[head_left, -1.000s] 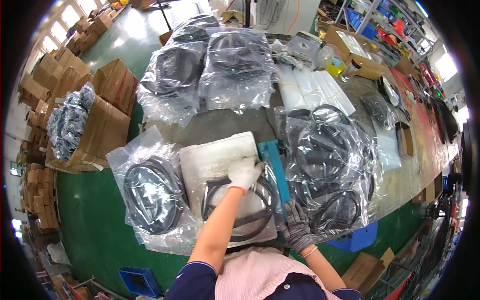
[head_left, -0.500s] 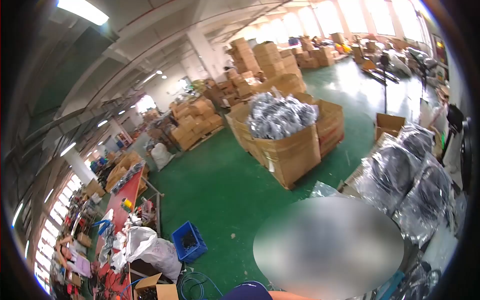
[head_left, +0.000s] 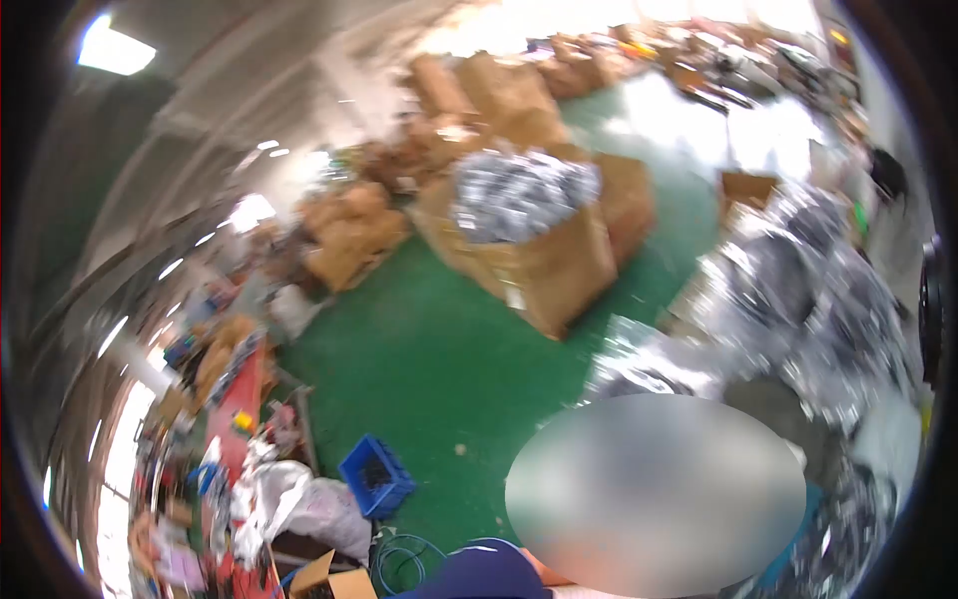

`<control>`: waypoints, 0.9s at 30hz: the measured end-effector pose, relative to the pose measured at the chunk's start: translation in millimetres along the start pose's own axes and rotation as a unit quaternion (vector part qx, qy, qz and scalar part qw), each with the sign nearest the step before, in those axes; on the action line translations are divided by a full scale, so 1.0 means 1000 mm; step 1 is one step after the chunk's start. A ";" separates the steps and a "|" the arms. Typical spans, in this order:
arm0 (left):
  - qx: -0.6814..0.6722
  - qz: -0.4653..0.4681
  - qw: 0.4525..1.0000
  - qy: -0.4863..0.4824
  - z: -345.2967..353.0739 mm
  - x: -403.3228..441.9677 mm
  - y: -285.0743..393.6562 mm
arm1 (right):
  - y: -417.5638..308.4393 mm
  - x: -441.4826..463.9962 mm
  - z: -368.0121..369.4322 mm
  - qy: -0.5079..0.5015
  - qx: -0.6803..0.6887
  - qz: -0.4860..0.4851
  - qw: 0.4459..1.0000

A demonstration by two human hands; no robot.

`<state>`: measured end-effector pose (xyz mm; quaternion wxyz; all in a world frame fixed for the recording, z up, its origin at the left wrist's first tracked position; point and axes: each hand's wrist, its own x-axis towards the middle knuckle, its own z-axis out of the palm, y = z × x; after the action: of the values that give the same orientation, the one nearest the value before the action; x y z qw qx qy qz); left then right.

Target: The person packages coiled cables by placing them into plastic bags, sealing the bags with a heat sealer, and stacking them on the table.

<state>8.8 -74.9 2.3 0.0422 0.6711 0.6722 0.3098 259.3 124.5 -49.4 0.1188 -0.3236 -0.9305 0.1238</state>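
Observation:
Neither of my hands can be made out. A dark blue sleeve shows at the bottom edge, with a strip of bare arm running right into a large blurred oval, which hides what lies there. Whose arm it is I cannot tell. Just above the oval, a clear plastic bag with dark contents lies beside it. Large dark items in shiny clear plastic are heaped at the right. More plastic-wrapped dark pieces lie at the lower right.
A big carton full of silvery bags stands on the green floor. A blue crate, a coiled blue hose and an open carton are at lower left, near a red table and white sack. Stacked boxes stand behind.
The view has shifted and blurred, with the cartons and heap sitting further left and higher. More of the blue sleeve shows, and more of the clear bag above the blurred oval.

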 end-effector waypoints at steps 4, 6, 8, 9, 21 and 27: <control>-0.012 -0.042 0.992 -0.116 0.012 0.012 -0.014 | 0.013 -0.034 0.020 -0.015 -0.006 0.023 1.000; 0.043 0.007 0.991 -0.128 0.028 0.010 -0.021 | 0.002 -0.026 0.002 -0.066 -0.047 0.039 0.996; 0.051 -0.001 0.994 -0.098 0.041 0.002 -0.019 | 0.002 -0.026 -0.002 -0.046 -0.032 0.037 0.998; 0.065 0.014 0.995 -0.080 0.043 0.000 -0.019 | 0.007 -0.029 0.004 -0.024 -0.035 0.024 0.999; 0.074 -0.072 0.995 0.001 0.035 0.039 -0.008 | 0.004 -0.027 0.002 0.016 -0.031 0.037 0.999; 0.236 -0.142 0.935 -0.221 0.058 0.131 -0.061 | 0.006 -0.030 0.002 0.031 -0.022 0.042 0.998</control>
<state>-30.3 73.6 -26.1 0.0742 0.6107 0.7880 -0.0234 284.8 110.2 -57.8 0.1349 -0.3690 -0.9144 0.0978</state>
